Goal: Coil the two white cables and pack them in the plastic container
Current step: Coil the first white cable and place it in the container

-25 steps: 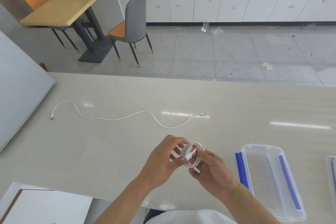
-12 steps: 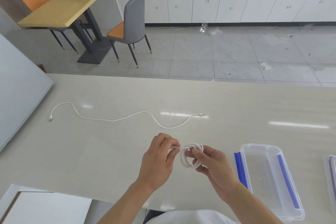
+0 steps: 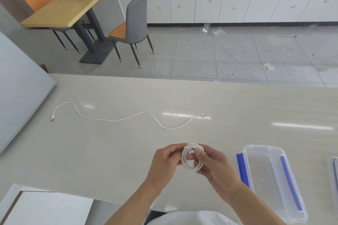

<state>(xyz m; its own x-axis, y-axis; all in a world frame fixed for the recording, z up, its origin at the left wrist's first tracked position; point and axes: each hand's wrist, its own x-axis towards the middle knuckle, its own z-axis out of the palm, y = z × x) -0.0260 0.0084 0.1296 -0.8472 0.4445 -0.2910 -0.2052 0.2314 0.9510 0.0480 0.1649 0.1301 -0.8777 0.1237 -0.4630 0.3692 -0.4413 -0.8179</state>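
We hold the coiled cable [image 3: 192, 157] above the counter [image 3: 109, 151], between our two hands and in front of our chest. Our right hand [image 3: 217, 171] curls round the right side of the coil, thumb laid across the loops and fingers behind them; our left hand [image 3: 164, 162] pinches the coil's upper left edge, where the loose end seems to be tucked, though the plug itself is too small to make out. The plastic container [image 3: 274, 151] lies open on the counter just to the right of our right hand, its long axis running from near us away toward the far edge, with blue strips along both long sides. That is the relation the next move turns on, as we judge it: the container lies to the right of the coil and lower, and our right hand is the nearer one, so it could carry the coil sideways and down while the left lets go. The coil may spring open if the end is not secured. The second cable [image 3: 128, 118] lies uncoiled in a long wavy line across the counter, well apart from both hands, nearer our left.
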